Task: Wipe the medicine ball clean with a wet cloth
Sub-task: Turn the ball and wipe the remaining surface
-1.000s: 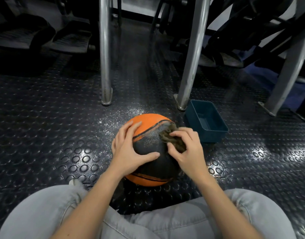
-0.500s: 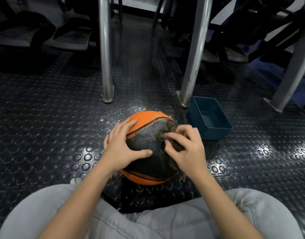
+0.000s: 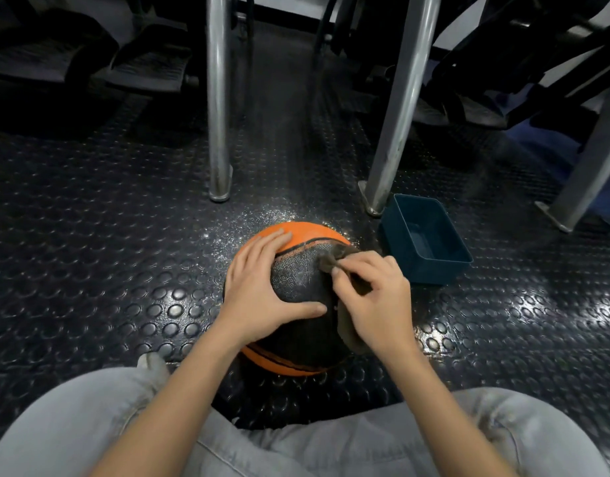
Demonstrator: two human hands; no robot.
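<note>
An orange and black medicine ball (image 3: 298,280) sits on the studded rubber floor just in front of my knees. My left hand (image 3: 259,294) lies flat on its left side, fingers spread over the orange band and thumb across the black panel. My right hand (image 3: 372,297) grips a dark brownish cloth (image 3: 331,259) and presses it against the ball's upper right. A fold of the cloth hangs down under my right palm. The ball's right flank is hidden behind that hand.
A dark teal plastic tub (image 3: 426,241) stands on the floor right of the ball. Two metal machine legs (image 3: 218,98) (image 3: 398,108) rise just behind it, a third at far right. Wet speckles glint on the floor behind the ball. My grey trousers fill the bottom.
My right hand has slid the cloth slightly left and up along the ball's top. My left hand has stayed pressed on the ball's left side. The view has shifted a little.
</note>
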